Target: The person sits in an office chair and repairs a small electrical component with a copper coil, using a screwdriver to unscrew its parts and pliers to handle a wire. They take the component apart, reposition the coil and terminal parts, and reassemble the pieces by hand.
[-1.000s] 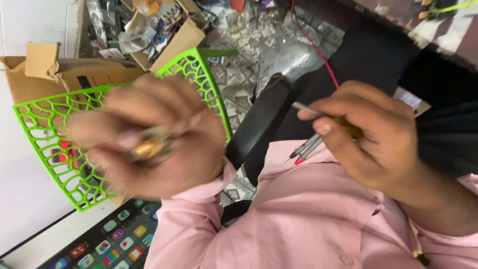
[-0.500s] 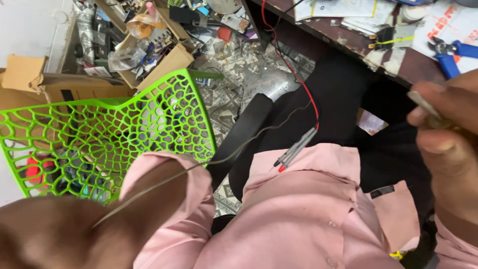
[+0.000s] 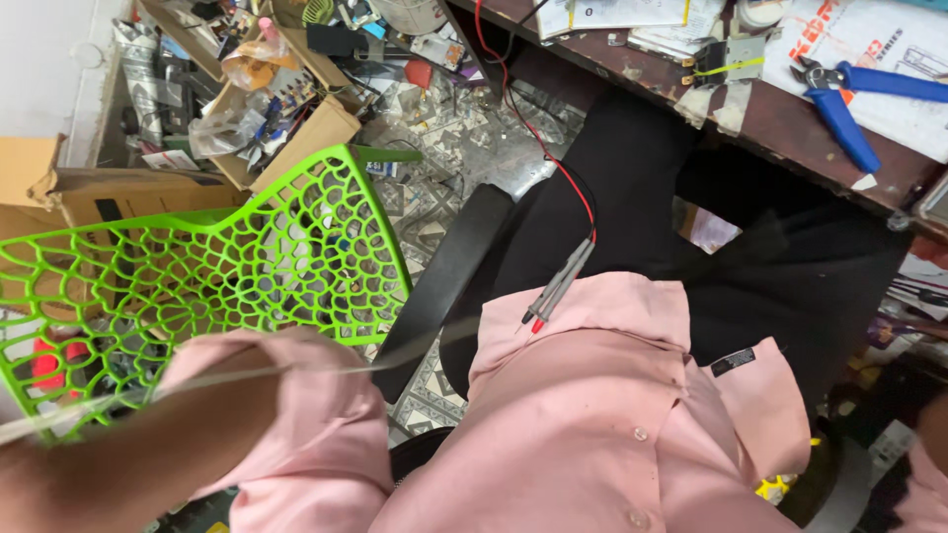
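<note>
Neither of my hands shows in the head view. My left forearm [image 3: 109, 474] comes out of a pink sleeve [image 3: 296, 395] and leaves the frame at the bottom left. A thin pale strand of wire [image 3: 227, 377] runs taut over that sleeve, from the left edge towards my chest. At the right edge only a sliver of pink sleeve [image 3: 923, 494] is visible. Two grey test probes [image 3: 555, 291], one red-tipped and one black-tipped, rest on my shirt collar, and their red lead [image 3: 538, 128] runs up to the bench.
A green lattice plastic chair [image 3: 197, 266] stands at the left, in front of cardboard boxes [image 3: 296, 128] full of clutter. A black armrest [image 3: 444, 281] lies beside my chest. Blue-handled pliers [image 3: 849, 109] and papers lie on the brown workbench [image 3: 790, 148] at the top right.
Both hands have moved apart and out of frame, left to the bottom left, right off the right edge. The wire between them has drawn out taut.
</note>
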{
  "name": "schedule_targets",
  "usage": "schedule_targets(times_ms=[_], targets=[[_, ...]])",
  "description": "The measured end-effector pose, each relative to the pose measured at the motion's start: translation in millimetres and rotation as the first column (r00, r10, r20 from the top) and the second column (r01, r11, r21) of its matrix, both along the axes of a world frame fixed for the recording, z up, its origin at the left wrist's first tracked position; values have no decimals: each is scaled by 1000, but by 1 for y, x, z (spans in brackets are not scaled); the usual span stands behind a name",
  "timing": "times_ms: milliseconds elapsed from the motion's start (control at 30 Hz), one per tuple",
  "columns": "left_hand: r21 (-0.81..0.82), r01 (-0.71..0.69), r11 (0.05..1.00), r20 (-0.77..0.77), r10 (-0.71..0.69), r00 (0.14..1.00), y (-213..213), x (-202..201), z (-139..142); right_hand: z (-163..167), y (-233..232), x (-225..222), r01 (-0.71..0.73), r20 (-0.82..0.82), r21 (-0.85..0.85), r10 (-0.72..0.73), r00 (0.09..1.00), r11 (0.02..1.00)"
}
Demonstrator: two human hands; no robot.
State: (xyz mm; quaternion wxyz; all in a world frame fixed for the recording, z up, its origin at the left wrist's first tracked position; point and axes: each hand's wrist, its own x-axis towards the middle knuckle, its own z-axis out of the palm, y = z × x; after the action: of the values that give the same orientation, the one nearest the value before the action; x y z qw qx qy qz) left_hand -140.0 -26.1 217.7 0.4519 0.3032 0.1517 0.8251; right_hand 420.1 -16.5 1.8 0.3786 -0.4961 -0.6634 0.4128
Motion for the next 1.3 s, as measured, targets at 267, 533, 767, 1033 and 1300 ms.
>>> schedule_targets(times_ms=[267, 533, 767, 1033, 1300], targets=[[-512, 517, 686, 529, -222, 819, 86, 161, -116, 106, -4, -69, -6, 347, -133, 52, 937, 991], [-301, 761, 575, 622, -487, 614, 75, 220, -165, 124, 36, -157, -103, 300, 192, 41, 953, 976], [-311, 819, 482, 634, -537, 557, 82, 222, -194, 96, 50, -168, -73, 266, 209, 15, 964, 975], [-306, 793, 527, 541, -590, 600, 93, 213, -202, 85, 56, -186, -26, 292, 128, -13, 956, 991], [-337, 778, 531, 515, -587, 624, 99, 205, -204, 70, 63, -194, -64, 287, 198, 4, 958, 978]])
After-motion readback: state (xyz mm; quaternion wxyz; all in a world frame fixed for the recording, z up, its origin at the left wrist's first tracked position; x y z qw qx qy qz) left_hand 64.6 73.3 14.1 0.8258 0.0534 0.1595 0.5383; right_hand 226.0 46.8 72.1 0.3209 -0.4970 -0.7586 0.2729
